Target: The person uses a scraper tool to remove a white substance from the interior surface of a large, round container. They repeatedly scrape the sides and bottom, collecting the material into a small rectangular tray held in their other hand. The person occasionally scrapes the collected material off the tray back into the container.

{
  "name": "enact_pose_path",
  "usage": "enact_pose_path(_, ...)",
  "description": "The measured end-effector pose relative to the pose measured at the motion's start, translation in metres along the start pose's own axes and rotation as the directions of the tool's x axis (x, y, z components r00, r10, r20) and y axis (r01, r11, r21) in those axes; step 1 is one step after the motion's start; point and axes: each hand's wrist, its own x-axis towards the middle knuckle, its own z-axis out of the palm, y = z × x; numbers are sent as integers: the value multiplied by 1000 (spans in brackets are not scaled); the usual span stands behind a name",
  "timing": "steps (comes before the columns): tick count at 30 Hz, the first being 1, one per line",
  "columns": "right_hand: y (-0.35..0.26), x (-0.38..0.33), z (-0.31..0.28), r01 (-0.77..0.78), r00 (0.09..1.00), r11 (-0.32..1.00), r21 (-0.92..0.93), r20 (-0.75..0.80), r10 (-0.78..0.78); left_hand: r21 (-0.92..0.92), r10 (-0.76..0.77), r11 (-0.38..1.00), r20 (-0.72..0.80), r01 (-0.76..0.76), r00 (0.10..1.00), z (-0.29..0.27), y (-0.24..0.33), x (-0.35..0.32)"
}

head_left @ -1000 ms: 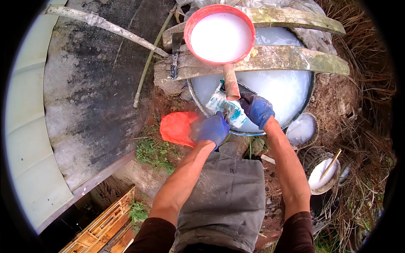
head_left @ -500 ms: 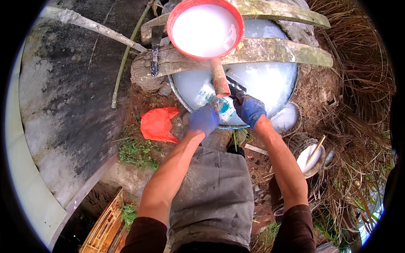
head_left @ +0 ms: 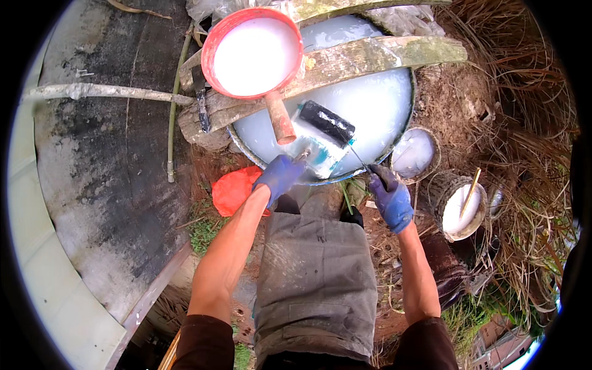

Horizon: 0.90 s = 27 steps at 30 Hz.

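My right hand (head_left: 392, 198), in a blue glove with dark fingers, grips a paint roller (head_left: 328, 123) by its handle end. Its dark wet sleeve is over the white liquid in a large round tub (head_left: 237, 140), and a thin wire frame runs back to my fingers. My left hand (head_left: 280, 179), also gloved in blue, is closed on a flat tool (head_left: 320, 155), whitish with teal patches, lying just below the roller sleeve; its exact kind is unclear. A red dipper (head_left: 207, 52) full of white liquid rests above, its stubby handle pointing toward me.
Wooden planks (head_left: 370, 52) span the tub, with a dark-bladed scraper (head_left: 201, 102) at their left end. A red plastic bag (head_left: 231, 192) lies left. Two smaller white-filled containers stand right, including a bucket (head_left: 453, 229) with a stick (head_left: 471, 190). Dry palm fronds (head_left: 524, 117) hang beyond.
The roller has come up into plain view, and my right hand has drawn back toward me and right, away from my left. The view has shifted, too.
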Motion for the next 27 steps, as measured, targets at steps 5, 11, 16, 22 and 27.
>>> enact_pose_path(5,13,-42,-22,-228,972,944,237,5,234,-261,-74,964,-57,56,996,42,15,-45)
enact_pose_path(11,39,-65,-27,-137,981,929,345,-80,175,-407,-77,913,-188,-6,979,73,20,-63)
enact_pose_path(16,42,-70,-36,-207,976,886,415,23,217,-457,-132,889,-202,26,970,84,39,-110)
enact_pose_path(22,86,-76,-32,-94,989,927,364,-75,129,-648,-197,747,-5,147,980,113,39,-127)
enact_pose_path(27,63,-91,-55,-28,986,943,332,-144,80,-819,-48,543,190,185,981,116,20,-139)
